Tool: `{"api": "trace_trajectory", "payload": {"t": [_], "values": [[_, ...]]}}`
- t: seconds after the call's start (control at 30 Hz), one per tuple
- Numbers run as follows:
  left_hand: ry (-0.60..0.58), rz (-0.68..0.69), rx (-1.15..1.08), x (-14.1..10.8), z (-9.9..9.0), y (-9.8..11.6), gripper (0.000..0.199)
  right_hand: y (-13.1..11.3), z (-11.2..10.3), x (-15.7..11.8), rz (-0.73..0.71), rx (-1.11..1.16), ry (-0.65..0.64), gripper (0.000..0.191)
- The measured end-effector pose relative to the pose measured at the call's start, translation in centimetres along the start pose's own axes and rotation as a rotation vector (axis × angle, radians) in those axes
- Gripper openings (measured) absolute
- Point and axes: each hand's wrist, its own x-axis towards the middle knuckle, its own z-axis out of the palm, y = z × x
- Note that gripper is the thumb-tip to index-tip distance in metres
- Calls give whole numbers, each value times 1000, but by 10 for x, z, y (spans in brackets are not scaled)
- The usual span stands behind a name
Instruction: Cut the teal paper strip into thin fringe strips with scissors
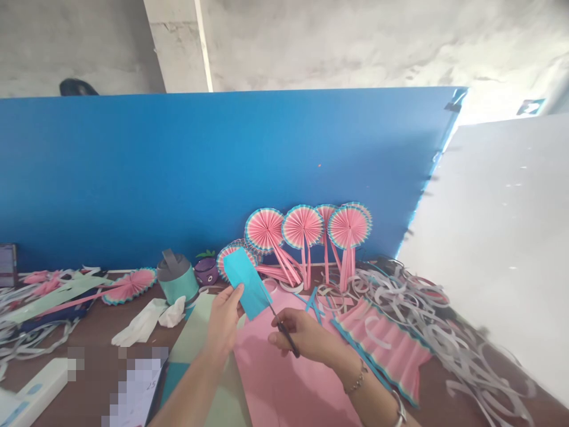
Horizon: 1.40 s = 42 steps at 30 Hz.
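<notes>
Pink paper sheets [284, 385] are lying toward the near edge of the brown table [100, 320]. Above them, the left hand [226, 317] is pinching a blue paper rectangle [246, 283] between thumb and fingers; the right hand [304, 338] is gripping dark-handled scissors [292, 344], whose blades are meeting the rectangle's right side. Toward the table's right edge, a pleated pink strip [386, 353] with blue borders is lying beside heaped white paper strips [484, 370]. Along the far edge, round pleated fans [303, 226] are standing before a blue partition [178, 166].
</notes>
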Motion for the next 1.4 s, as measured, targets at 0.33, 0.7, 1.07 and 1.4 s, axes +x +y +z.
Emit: {"api": "trace_trajectory", "payload": {"t": [0.33, 0.7, 1.07, 1.4], "values": [[-9, 4, 9, -2, 0, 0, 50, 4, 0, 3, -19, -6, -3, 80], [-3, 10, 7, -1, -2, -1, 47, 0, 0, 0, -6, -15, 4, 71], [-5, 9, 6, -1, 0, 1, 48, 6, -1, 4, -27, 7, 8, 73], [2, 2, -4, 0, 0, 0, 51, 5, -1, 2, -29, -15, -9, 65]]}}
